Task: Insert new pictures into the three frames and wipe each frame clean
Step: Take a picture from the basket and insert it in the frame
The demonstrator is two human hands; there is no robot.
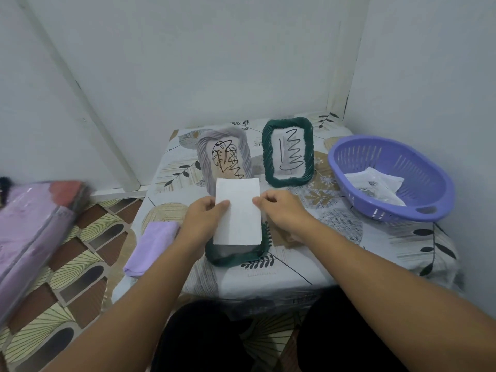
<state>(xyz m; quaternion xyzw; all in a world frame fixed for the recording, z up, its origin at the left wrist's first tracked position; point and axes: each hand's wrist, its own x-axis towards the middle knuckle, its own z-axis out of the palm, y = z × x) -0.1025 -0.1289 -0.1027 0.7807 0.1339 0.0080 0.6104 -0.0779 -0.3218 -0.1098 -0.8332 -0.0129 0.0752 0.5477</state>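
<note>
Hands: your left [205, 214] and right [279, 208] pinch the white paper [237, 213] by its side edges over the green frame [236, 255] at the table's [335, 253] near edge.

Three frames: one grey [225, 154] and one green [288, 151] standing, another green [236, 257] lying flat. One white sheet [237, 210], two hands [204, 218] [284, 210], one purple cloth [154, 244], one purple basket [389, 178] with papers [375, 187] of uncertain number.
</note>
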